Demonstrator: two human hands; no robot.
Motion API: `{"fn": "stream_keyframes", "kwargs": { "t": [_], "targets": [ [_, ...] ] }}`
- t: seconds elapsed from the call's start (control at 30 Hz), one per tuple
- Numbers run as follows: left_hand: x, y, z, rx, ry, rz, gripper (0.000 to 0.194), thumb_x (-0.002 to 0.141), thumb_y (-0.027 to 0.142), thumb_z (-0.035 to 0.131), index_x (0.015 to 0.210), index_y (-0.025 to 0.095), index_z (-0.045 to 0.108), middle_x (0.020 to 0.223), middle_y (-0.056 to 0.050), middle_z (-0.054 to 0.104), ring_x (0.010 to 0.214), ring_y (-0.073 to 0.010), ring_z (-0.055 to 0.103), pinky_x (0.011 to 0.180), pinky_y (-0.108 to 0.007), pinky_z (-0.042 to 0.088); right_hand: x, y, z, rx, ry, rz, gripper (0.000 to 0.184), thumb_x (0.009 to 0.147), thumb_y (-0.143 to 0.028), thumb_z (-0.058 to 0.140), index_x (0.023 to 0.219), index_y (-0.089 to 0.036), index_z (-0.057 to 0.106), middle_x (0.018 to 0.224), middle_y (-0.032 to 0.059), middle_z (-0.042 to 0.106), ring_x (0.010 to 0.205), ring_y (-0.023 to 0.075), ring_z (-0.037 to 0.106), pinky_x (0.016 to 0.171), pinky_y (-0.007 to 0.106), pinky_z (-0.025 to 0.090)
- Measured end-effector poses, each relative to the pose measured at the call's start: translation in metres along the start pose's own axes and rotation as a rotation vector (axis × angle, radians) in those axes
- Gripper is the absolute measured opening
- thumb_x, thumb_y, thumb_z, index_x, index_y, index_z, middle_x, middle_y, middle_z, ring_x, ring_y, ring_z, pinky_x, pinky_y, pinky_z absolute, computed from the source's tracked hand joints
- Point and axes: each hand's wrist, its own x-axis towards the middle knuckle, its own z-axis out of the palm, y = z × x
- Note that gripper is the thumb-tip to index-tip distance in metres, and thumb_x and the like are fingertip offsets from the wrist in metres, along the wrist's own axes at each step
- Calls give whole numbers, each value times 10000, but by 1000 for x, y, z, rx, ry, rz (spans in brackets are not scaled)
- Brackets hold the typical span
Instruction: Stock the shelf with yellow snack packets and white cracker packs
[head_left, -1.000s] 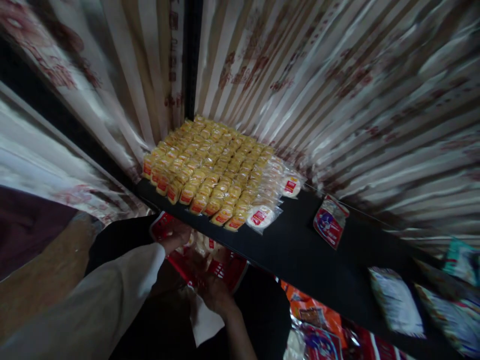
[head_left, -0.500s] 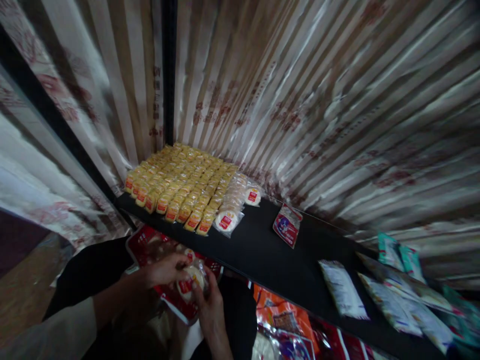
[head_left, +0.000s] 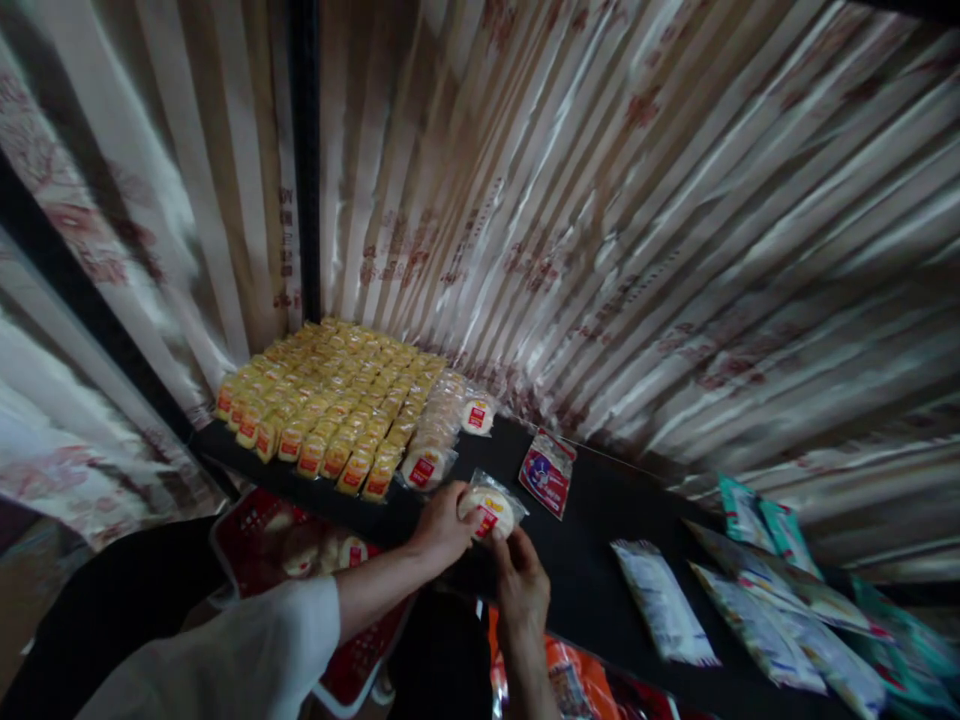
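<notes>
Between my two hands is a round white cake in a clear wrapper (head_left: 491, 510), with a red label on its face. My left hand (head_left: 448, 525) grips its left side, and the fingers of my right hand (head_left: 520, 575) pinch its lower right edge. I hold it over the front of the black shelf (head_left: 592, 500). Just beyond and to the left runs a row of the same wrapped white cakes (head_left: 436, 420), with one more white cake (head_left: 478, 415) behind its right side. Several rows of yellow wrapped cakes (head_left: 322, 390) stand left of that.
A red basket (head_left: 247, 530) with more white cakes sits below the shelf at my lap. On the shelf lie a red packet (head_left: 548, 472), a white packet (head_left: 664, 600) and several green and white packets (head_left: 787, 535). Orange bags (head_left: 577, 675) show underneath. A pleated curtain (head_left: 600, 200) hangs behind.
Both hands have lifted the wrapped white cake from above the red basket up and right to the shelf. The view has shifted slightly.
</notes>
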Motion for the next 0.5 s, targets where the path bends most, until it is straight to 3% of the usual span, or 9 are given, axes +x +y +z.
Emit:
{"fn": "stream_keyframes", "kwargs": {
  "t": [0.07, 0.17, 0.33, 0.5],
  "targets": [
    [14, 8, 10, 74, 69, 51, 500, 806, 195, 495, 1297, 117, 446, 1267, -147, 556, 1089, -221, 583, 872, -288, 495, 31, -1, 4, 1, -36, -18, 608, 591, -570, 668, 1018, -137, 680, 994, 104, 720, 952, 266, 646, 805, 323, 484],
    [30, 17, 22, 197, 100, 102, 605, 816, 121, 454, 1402, 48, 321, 1453, -188, 353, 1361, -229, 316, 1113, -319, 286, 72, -6, 14, 8, -79, -25, 630, 574, -563, 662, 1014, -113, 677, 985, 124, 717, 927, 266, 648, 810, 333, 480],
    [56, 28, 37, 264, 21, 68, 573, 840, 143, 425, 1397, 31, 358, 1505, -180, 242, 1378, -231, 282, 1135, -292, 243, 123, -15, 35, 6, -75, -79, 584, 561, -550, 630, 936, -105, 681, 945, 142, 712, 874, 266, 653, 790, 354, 485],
    [95, 23, 50, 220, 74, 35, 552, 882, 178, 369, 1414, 36, 325, 1493, -179, 273, 1377, -223, 284, 1135, -301, 231, 155, -16, 58, 33, -150, -136, 549, 561, -520, 637, 935, -121, 682, 904, 127, 715, 840, 259, 647, 790, 376, 487]
  ]
}}
